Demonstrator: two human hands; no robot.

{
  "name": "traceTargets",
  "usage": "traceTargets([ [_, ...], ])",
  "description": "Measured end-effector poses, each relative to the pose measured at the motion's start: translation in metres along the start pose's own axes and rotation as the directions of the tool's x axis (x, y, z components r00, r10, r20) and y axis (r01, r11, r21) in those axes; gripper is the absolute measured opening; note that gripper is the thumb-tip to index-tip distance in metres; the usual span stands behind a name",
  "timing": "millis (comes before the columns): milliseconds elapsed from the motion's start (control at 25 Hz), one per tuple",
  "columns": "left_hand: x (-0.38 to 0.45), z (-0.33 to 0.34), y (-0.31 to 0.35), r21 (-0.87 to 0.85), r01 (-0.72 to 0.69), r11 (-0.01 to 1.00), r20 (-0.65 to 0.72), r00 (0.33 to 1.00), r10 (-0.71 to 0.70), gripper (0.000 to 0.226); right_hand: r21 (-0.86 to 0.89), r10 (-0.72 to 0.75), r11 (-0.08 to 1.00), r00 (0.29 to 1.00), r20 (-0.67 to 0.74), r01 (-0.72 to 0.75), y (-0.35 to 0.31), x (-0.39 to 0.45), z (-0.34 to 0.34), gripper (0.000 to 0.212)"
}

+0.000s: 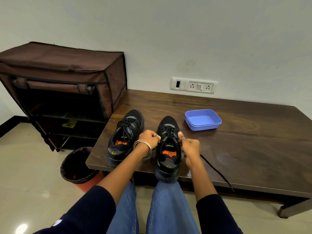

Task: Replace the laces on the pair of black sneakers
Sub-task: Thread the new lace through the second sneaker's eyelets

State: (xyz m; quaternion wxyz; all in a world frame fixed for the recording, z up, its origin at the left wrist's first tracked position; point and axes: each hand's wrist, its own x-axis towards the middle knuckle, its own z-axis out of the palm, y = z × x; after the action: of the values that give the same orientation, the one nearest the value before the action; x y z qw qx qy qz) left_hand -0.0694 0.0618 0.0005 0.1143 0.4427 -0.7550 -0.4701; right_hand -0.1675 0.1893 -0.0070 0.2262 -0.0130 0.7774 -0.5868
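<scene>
Blue denim trouser legs [162, 208] and two dark navy sleeves [94, 205] fill the near edge of the view, with both forearms reaching forward to a dark brown wood-grain table [244, 149]. Item: right-hand black mesh sneaker with orange insole [168, 149], standing upright at the table's near edge, heel toward the person and overhanging slightly, toe pointing away toward the wall, so its long axis runs near to far. Left hand [150, 139], wearing silver bangles [143, 146], has its fingers curled and pinching at the lace on the shoe's left side by the top eyelets; right hand [189, 147] has its fingers curled likewise on the right side, gripping the black lace [217, 173], whose free tail runs back over the table edge. Both hands sit level with the tongue, the shoe directly between them and equally near each. Judged step: drawing the lace tight through the upper eyelets. Item: second black sneaker [126, 137], laced, just to the left, toe angled away and slightly rightward. Item: shallow blue plastic tray [202, 119], farther right. Also: brown fabric shoe rack [67, 92] and a lined waste bin [76, 164] on the floor.
</scene>
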Motion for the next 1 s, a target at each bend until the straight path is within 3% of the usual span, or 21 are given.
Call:
traceTargets([
  [240, -0.006, -0.004, 0.0, -0.382, 0.013, 0.924, 0.054, 0.999, 0.009, 0.019, 0.271, 0.172, 0.949, 0.985, -0.01, -0.163, -0.012, -0.003, 0.007, 0.004],
  [320, -0.009, -0.008, 0.001, -0.448, 0.029, 0.893, 0.111, 0.994, 0.023, 0.019, 0.308, 0.128, 0.944, 0.992, -0.013, -0.118, -0.012, -0.005, 0.008, 0.008],
  [400, -0.013, -0.011, 0.01, -0.454, 0.034, 0.89, 0.16, 0.986, 0.044, 0.018, 0.296, -0.004, 0.955, 0.999, -0.049, 0.019, -0.014, -0.006, 0.009, 0.018],
  [520, -0.015, -0.014, 0.029, -0.361, -0.06, 0.93, 0.186, 0.973, 0.135, 0.011, -0.042, -0.341, 0.939, 0.94, 0.001, 0.341, -0.019, -0.007, 0.007, 0.019],
  [560, -0.016, -0.015, 0.035, -0.294, -0.115, 0.949, 0.188, 0.966, 0.175, 0.008, -0.209, -0.439, 0.869, 0.893, 0.094, 0.449, -0.022, -0.008, 0.007, 0.022],
  [640, -0.014, -0.016, 0.046, -0.163, -0.237, 0.958, 0.187, 0.946, 0.266, 0.014, -0.517, -0.525, 0.597, 0.786, 0.327, 0.614, -0.028, -0.013, 0.004, 0.033],
  [680, -0.013, -0.017, 0.05, -0.112, -0.287, 0.951, 0.194, 0.933, 0.304, 0.017, -0.576, -0.515, 0.49, 0.75, 0.414, 0.654, -0.031, -0.015, 0.002, 0.033],
  [720, -0.014, -0.019, 0.053, -0.086, -0.318, 0.944, 0.204, 0.922, 0.329, 0.019, -0.565, -0.503, 0.461, 0.726, 0.468, 0.684, -0.032, -0.015, -0.001, 0.03],
  [800, -0.011, -0.023, 0.053, -0.137, -0.301, 0.944, 0.223, 0.919, 0.326, 0.018, -0.452, -0.484, 0.544, 0.704, 0.519, 0.707, -0.03, -0.01, -0.006, 0.018],
  [880, -0.008, -0.024, 0.05, -0.164, -0.297, 0.941, 0.225, 0.917, 0.329, 0.021, -0.404, -0.484, 0.622, 0.735, 0.475, 0.671, -0.023, -0.004, -0.008, 0.014],
  [1000, -0.002, -0.027, 0.047, 0.153, -0.544, 0.825, 0.291, 0.823, 0.488, 0.039, -0.243, -0.485, 0.754, 0.766, 0.421, 0.611, -0.018, 0.0, -0.007, 0.018],
])
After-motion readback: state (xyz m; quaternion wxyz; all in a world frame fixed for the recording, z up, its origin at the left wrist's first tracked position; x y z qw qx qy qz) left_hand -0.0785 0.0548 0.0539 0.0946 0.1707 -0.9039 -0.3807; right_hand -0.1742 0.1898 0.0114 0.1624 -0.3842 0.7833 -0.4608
